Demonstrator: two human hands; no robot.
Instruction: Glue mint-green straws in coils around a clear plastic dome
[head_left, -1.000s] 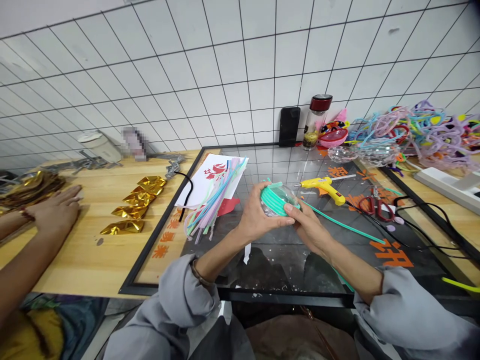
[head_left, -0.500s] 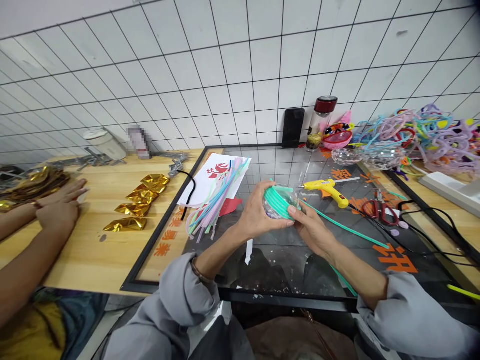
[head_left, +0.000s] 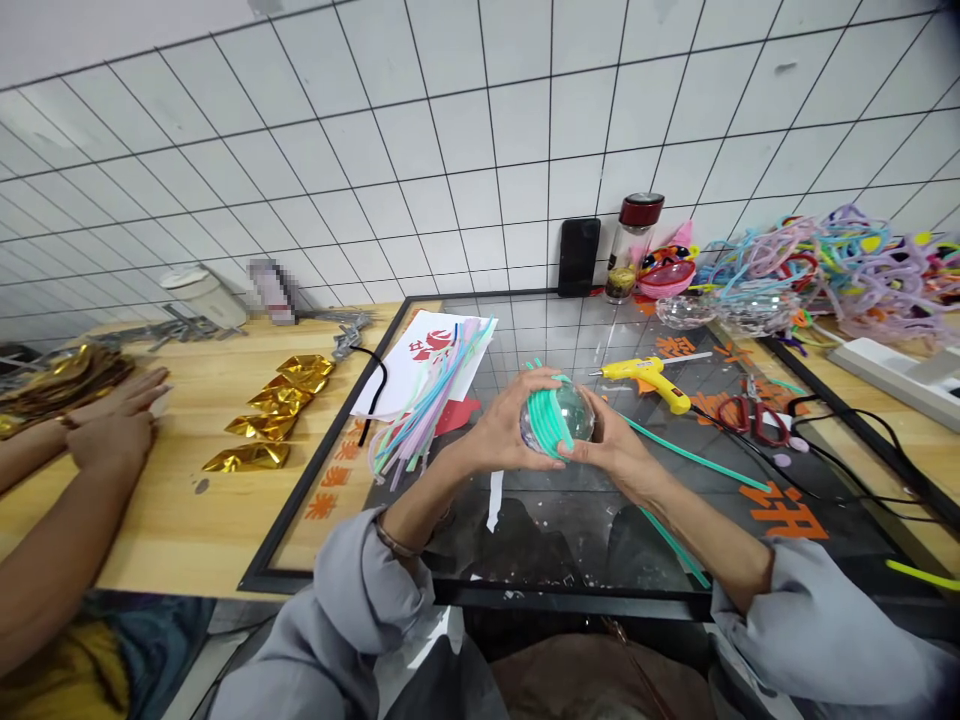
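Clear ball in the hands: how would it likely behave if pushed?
The clear ball would probably roll, being round. See-through, it may be hollow and light. Its bare, glossy side may be slippery; the green strips might add friction.

The left hand [head_left: 501, 428] hides part of the left side of the ball [head_left: 576, 408], the right hand [head_left: 609, 447] part of its lower right, and the right forearm [head_left: 705, 528] the upper end of the green strips [head_left: 679, 549]. A thing [head_left: 274, 291] at the back left is blurred into squares; white bits [head_left: 511, 594] on the board [head_left: 461, 535] are too small to tell. The right edge cuts off the power strip [head_left: 892, 375], yellow strip [head_left: 922, 574] and heap [head_left: 832, 262]; the left edge, a co-worker's arms [head_left: 64, 550] and the gold foil [head_left: 66, 392]
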